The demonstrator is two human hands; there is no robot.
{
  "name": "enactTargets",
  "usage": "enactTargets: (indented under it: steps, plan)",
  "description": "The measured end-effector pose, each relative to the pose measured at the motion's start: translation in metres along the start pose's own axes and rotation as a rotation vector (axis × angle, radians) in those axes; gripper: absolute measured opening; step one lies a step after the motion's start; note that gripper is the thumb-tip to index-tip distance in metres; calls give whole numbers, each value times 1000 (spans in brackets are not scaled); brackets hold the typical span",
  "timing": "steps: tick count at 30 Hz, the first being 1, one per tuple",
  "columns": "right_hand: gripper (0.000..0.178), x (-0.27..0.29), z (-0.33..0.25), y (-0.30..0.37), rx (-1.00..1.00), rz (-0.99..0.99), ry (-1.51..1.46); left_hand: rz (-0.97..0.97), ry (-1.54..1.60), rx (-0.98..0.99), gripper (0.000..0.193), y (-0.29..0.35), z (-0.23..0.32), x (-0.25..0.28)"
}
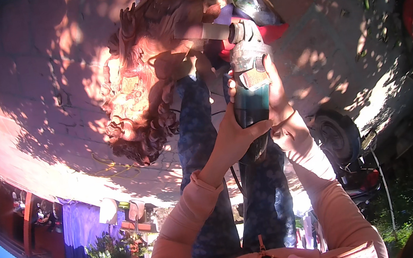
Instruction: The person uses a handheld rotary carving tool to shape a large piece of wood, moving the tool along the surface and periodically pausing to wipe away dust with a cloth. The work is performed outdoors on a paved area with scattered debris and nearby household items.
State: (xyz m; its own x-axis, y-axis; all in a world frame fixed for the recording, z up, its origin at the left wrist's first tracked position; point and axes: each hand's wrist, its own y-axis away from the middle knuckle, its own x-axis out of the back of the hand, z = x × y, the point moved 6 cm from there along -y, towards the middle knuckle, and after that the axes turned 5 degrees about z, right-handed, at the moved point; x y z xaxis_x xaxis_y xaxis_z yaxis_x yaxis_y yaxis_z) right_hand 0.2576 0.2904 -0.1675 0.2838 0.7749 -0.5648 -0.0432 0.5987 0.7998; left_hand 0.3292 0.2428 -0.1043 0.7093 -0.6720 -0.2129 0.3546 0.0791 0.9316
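Both my hands are closed around a power tool that looks like an angle grinder (252, 101), with a teal and dark body and a pale, dusty head. My left hand (237, 134) grips the body low on its left side, and my right hand (277, 88) wraps its right side higher up. From the head a pale cylindrical attachment (215, 31) points left, its end at a reddish-brown wood carving (131, 95). Whether it touches the wood, I cannot tell. The carving has intricate, rounded shapes and lies beyond my knees, partly in bright sun.
Red cloth (275, 32) and a clear plastic bag (255, 6) lie behind the tool head. A dark cable (237, 181) hangs by my legs. Yellow cord (111, 165) rests on the paved ground (23, 98). A vehicle wheel (336, 135) stands at the right.
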Motion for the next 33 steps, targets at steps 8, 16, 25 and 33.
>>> enactTargets:
  steps: [8, 16, 25, 33]
  plan:
    - [68, -16, -20, 3, 73, 40, -35, -131, 35, 109, 66, -7, 15, -7]
    - [60, -22, -26, 1, 77, 48, 44, -128, 73, 98, 76, -7, 8, -3]
    - [52, -18, -12, 16, 134, 203, 231, -166, 195, -66, 65, 6, 3, -2]
    - [55, -13, -16, 10, 162, 164, 188, -207, 258, -89, 59, 1, 2, -4]
